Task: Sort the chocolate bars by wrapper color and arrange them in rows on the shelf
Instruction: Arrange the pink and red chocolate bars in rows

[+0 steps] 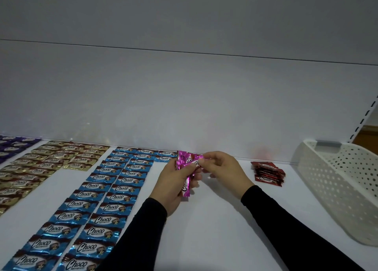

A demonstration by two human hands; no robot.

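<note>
Holding: the left hand (pixel 173 185) is gripping a small bundle of pink bars (pixel 187 176), fingers curled round it, so the supply is staying close while one bar at a time gets laid out.
Peeling off: the right hand (pixel 222 167) is pinching the top end of one pink bar, apparently drawing it free of the bundle.
Laid rows: blue bars (pixel 98 207) are lying flat in columns to the left, gold bars (pixel 47 164) beyond them, purple bars (pixel 12 145) at the far left edge; each colour is keeping to its own block.
Waiting: a stack of red bars (pixel 268 173) is sitting to the right, well apart from the hands, seemingly not yet spread out.
Open room: bare white shelf (pixel 204 229) is stretching between the blue block and the red stack, likely where pink rows are going.
Edges: the back wall is closing off the far side; a perforated white basket (pixel 335 184) is bounding the right.
</note>
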